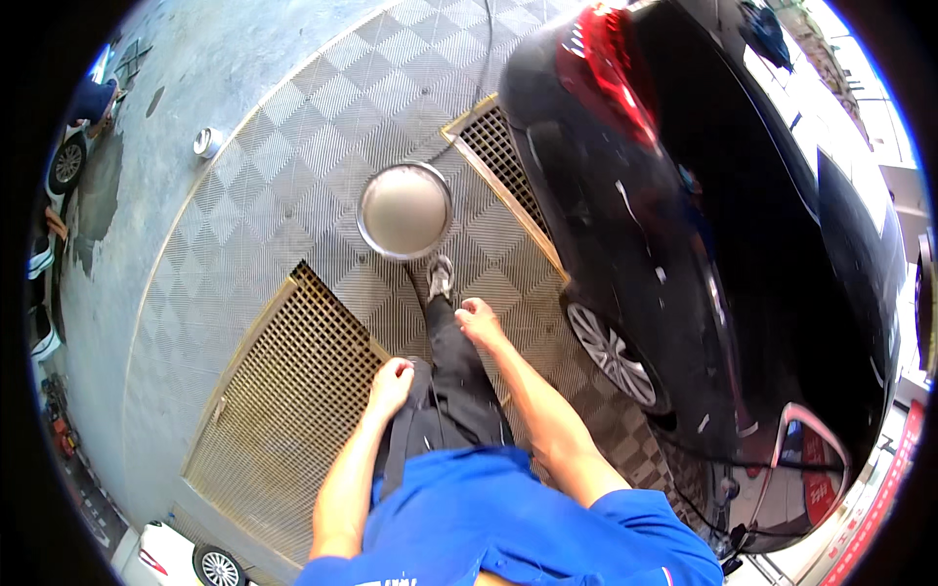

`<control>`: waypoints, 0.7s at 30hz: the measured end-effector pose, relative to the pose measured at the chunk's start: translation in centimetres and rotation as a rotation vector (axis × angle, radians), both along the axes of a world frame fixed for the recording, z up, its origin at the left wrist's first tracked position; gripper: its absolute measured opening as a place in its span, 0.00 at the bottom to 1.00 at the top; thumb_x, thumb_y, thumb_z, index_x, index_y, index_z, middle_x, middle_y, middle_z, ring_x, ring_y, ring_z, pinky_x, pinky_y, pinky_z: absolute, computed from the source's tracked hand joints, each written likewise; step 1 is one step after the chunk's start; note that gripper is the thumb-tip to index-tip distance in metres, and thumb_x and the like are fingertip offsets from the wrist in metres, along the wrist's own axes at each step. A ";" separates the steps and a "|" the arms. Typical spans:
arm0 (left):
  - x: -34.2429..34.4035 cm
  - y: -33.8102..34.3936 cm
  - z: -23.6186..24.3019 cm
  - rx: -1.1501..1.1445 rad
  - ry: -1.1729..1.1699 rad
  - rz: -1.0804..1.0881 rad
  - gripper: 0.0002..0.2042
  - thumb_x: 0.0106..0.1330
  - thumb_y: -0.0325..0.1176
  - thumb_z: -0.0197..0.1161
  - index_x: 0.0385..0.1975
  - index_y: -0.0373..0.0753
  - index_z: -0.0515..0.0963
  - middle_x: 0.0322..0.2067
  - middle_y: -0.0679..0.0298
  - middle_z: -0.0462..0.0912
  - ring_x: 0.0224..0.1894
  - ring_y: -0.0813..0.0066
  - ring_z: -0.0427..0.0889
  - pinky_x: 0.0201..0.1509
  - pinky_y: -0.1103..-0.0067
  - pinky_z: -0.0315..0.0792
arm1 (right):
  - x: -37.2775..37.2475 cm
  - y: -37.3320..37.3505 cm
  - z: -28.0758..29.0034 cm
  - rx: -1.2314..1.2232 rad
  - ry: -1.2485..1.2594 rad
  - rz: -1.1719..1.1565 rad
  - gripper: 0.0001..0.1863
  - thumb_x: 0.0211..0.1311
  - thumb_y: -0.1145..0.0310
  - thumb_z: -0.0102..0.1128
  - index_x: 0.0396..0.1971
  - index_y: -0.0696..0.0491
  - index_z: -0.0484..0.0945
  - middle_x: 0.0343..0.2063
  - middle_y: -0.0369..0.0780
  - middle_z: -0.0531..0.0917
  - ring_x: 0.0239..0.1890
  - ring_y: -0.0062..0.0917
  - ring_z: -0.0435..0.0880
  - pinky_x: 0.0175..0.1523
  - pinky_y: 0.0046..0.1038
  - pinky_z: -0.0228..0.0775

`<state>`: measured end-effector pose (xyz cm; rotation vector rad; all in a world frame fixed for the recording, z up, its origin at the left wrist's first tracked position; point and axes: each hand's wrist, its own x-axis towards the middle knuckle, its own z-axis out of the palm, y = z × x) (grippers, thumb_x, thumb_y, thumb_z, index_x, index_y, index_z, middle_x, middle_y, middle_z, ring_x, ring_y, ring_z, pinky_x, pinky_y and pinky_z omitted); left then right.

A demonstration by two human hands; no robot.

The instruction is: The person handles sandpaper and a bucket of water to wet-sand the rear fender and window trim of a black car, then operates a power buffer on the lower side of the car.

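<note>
Seen from above, a person's two bare forearms reach forward from the lower edge. The left forearm (pixel 344 481) angles up and inward, its hand (pixel 392 385) held low with fingers curled. The right forearm (pixel 535 396) slants inward from a bent elbow (pixel 572 451); the right hand (pixel 477 324) sits farther forward, loosely curled, wrist nearly straight. The hands are apart.

Bright daylight fills the scene, strongest around two o'clock, where the background blows out to white. The glossy black car (pixel 611 230) throws back hard white glints, its darker panels sinking to near-black. Pale sheen washes the bluish floor (pixel 234 59) between ten and eleven o'clock. The round container (pixel 405 212) is evenly lit. Fisheye bending bows straight edges; toward nine o'clock details soften, and black vignetting swallows the corners.
</note>
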<state>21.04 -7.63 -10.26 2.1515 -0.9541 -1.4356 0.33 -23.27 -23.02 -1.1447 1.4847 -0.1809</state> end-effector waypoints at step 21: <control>12.6 -14.3 -22.0 0.402 0.518 0.400 0.11 0.75 0.31 0.60 0.49 0.32 0.81 0.39 0.59 0.89 0.42 0.74 0.87 0.49 0.76 0.80 | 28.4 -25.0 -38.3 0.108 0.690 0.711 0.46 0.64 0.45 0.65 0.76 0.49 0.59 0.72 0.57 0.65 0.71 0.50 0.69 0.70 0.45 0.68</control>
